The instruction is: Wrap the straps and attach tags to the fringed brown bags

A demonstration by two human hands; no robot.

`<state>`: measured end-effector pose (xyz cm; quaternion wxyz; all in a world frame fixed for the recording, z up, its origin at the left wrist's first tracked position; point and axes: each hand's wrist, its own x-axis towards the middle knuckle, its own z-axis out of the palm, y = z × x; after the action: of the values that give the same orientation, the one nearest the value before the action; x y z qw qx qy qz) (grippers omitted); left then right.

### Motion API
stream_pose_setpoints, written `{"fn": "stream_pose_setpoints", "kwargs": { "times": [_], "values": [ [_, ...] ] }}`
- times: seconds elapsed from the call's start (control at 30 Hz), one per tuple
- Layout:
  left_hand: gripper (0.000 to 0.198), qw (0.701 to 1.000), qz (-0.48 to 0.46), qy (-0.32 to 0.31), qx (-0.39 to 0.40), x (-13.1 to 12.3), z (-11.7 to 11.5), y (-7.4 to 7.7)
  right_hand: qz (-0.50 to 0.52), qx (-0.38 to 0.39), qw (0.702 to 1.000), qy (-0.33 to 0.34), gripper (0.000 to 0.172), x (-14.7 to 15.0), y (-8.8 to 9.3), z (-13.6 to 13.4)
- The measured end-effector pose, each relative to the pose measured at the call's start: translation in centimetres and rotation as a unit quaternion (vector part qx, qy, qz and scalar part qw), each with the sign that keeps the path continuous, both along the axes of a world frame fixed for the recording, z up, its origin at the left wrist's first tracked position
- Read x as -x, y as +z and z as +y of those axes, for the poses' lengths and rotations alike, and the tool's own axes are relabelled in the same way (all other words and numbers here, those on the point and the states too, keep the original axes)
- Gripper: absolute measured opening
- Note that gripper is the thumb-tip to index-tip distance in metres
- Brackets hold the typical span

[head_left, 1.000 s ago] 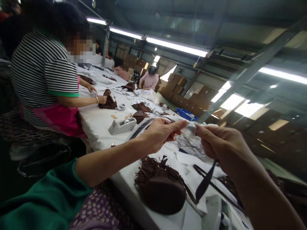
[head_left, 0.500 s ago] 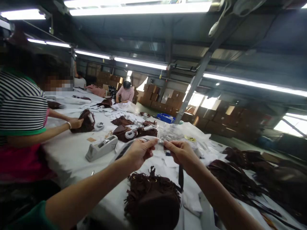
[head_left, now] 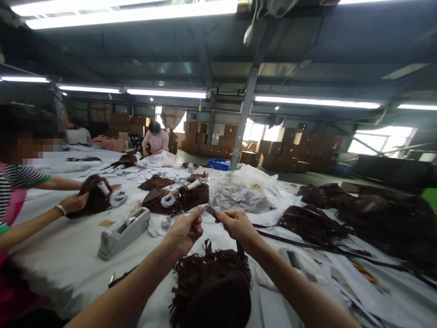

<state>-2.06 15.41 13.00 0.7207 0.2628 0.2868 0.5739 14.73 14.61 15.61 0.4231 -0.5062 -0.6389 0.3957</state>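
My left hand (head_left: 187,232) pinches a thin white piece, perhaps paper or foam wrap, at the near tip of a dark brown strap (head_left: 210,211). On that strap my right hand (head_left: 238,226) is closed between thumb and fingers, just right of the left fingertips. Below both hands lies a dark brown fringed bag (head_left: 215,291) with small gold eyelets. A strap hangs behind my right wrist down to the bag's right side. What my curled lower fingers hold, if anything, is hidden.
A grey tape dispenser (head_left: 124,233) stands left on the white-covered table (head_left: 61,255). Further back are brown bags (head_left: 159,200) and a plastic bag of white slips (head_left: 239,196). More bags (head_left: 314,223) pile up right. At left a co-worker's hand (head_left: 75,202) holds another bag.
The view has turned right and levelled. A dark strap length now shows between my fingertips, which have stayed close together. At left the co-worker leans further over the table.
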Motion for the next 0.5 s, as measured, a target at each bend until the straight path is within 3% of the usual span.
{"fn": "stream_pose_setpoints", "kwargs": {
  "times": [0.17,0.27,0.4,0.5],
  "values": [
    [0.03,0.997,0.061,-0.001,-0.048,0.7,0.8,0.0,-0.052,-0.029,0.998,0.004,0.039,-1.6,-0.6,0.2],
    [0.033,0.992,0.1,-0.034,-0.063,1.0,0.3,-0.1,-0.063,-0.041,0.997,-0.001,0.038,-2.0,-0.4,-0.2],
    [0.037,0.991,0.092,-0.087,-0.048,-0.7,-1.2,-0.7,-0.04,-0.07,0.997,0.02,0.046,-0.2,-0.4,-0.6],
    [0.039,0.992,0.097,-0.063,-0.046,-1.9,-1.7,-1.2,-0.046,-0.104,0.993,-0.031,0.051,1.2,-1.2,-0.6]
  ]
}}
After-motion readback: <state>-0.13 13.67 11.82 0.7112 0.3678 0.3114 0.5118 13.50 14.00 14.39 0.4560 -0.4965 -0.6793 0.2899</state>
